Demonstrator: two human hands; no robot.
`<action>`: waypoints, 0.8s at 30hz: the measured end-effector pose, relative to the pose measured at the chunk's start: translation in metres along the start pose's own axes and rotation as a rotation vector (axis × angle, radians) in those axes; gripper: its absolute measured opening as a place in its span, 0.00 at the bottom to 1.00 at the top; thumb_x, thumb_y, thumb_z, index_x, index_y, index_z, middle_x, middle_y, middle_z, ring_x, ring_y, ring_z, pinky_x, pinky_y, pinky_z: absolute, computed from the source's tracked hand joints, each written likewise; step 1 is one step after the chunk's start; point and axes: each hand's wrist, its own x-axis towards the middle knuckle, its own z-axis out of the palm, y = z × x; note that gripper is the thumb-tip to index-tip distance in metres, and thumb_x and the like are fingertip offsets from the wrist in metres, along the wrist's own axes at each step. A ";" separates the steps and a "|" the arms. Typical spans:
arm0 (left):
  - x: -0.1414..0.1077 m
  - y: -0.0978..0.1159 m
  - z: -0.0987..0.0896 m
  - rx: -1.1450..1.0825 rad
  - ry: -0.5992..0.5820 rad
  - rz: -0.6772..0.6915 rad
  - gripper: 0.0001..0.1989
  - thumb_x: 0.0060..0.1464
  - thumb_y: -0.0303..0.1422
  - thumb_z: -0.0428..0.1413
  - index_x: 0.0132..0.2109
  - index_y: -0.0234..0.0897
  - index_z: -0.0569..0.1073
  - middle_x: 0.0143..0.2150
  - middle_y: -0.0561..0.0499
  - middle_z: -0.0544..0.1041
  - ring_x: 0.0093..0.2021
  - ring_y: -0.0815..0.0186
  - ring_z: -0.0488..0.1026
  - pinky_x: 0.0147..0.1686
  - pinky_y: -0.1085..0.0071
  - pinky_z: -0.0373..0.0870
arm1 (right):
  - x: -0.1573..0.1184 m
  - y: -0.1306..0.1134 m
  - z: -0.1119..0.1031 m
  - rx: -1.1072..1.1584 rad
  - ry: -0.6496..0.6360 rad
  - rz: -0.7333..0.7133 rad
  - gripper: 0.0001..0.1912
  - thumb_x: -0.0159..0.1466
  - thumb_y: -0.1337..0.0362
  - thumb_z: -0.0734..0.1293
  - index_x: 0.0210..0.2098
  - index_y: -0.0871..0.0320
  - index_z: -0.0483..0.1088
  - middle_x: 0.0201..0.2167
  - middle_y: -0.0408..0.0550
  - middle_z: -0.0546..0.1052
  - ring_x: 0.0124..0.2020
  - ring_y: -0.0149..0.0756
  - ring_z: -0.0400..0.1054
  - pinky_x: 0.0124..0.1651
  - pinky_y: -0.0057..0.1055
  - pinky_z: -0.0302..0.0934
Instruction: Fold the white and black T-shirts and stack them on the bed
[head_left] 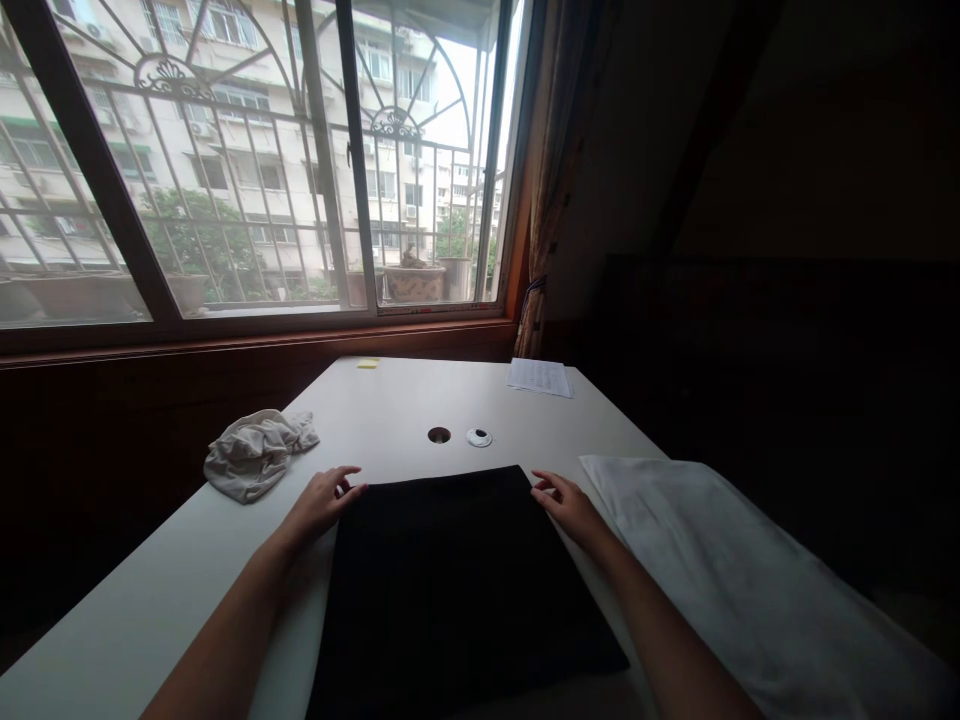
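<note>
A black cloth (457, 590), flat and roughly rectangular, lies on the white table in front of me. At its far left corner is my left hand (324, 503), fingers loosely bent and apart, the thumb tip touching the cloth's edge. My right hand (566, 505) is beside the far right corner, its fingers also bent and apart, close to the cloth's edge. Neither hand appears to grip the cloth. To the right, a white cloth (697, 560) spreads over the table's side. A crumpled pale cloth (259, 455) lies to the left.
Beyond the black cloth, the white table (397, 420) has a round hole (439, 435) with a white round cover (478, 437) next to it. Printed paper (540, 378) and a yellow note (367, 364) lie near the far edge. A window (247, 180) and curtain (551, 180) stand behind.
</note>
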 end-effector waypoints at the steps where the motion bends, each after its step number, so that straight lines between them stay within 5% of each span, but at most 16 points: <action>1: 0.000 0.001 0.001 0.016 -0.020 -0.004 0.29 0.59 0.57 0.52 0.54 0.40 0.76 0.43 0.44 0.79 0.45 0.51 0.75 0.47 0.57 0.71 | -0.001 -0.002 -0.001 0.014 -0.018 0.014 0.28 0.65 0.48 0.63 0.59 0.55 0.71 0.43 0.50 0.79 0.41 0.42 0.74 0.48 0.40 0.67; 5: 0.001 0.002 0.003 0.068 -0.040 -0.003 0.27 0.56 0.59 0.54 0.43 0.41 0.79 0.44 0.44 0.79 0.49 0.49 0.72 0.49 0.57 0.68 | -0.005 -0.009 -0.006 0.046 -0.077 0.050 0.31 0.64 0.45 0.64 0.61 0.55 0.68 0.36 0.46 0.78 0.35 0.39 0.73 0.44 0.37 0.66; 12: -0.002 0.012 0.003 0.029 -0.010 -0.007 0.22 0.52 0.55 0.58 0.39 0.40 0.76 0.44 0.44 0.78 0.48 0.48 0.72 0.46 0.58 0.69 | -0.009 -0.020 -0.010 0.065 -0.137 0.058 0.33 0.63 0.50 0.66 0.65 0.54 0.64 0.31 0.41 0.75 0.34 0.38 0.72 0.43 0.34 0.64; 18: -0.007 0.024 0.002 -0.186 -0.068 -0.029 0.17 0.56 0.50 0.56 0.40 0.41 0.70 0.37 0.50 0.78 0.38 0.56 0.76 0.37 0.64 0.71 | -0.014 -0.026 -0.017 0.117 -0.203 0.079 0.37 0.60 0.53 0.69 0.67 0.51 0.60 0.31 0.39 0.70 0.34 0.36 0.69 0.40 0.34 0.63; 24: -0.002 0.022 0.004 -0.228 0.187 -0.071 0.18 0.56 0.49 0.57 0.45 0.42 0.70 0.37 0.52 0.78 0.37 0.58 0.77 0.39 0.63 0.74 | -0.014 -0.029 -0.010 0.218 -0.167 0.043 0.38 0.63 0.51 0.68 0.69 0.50 0.55 0.33 0.39 0.69 0.33 0.35 0.67 0.41 0.34 0.65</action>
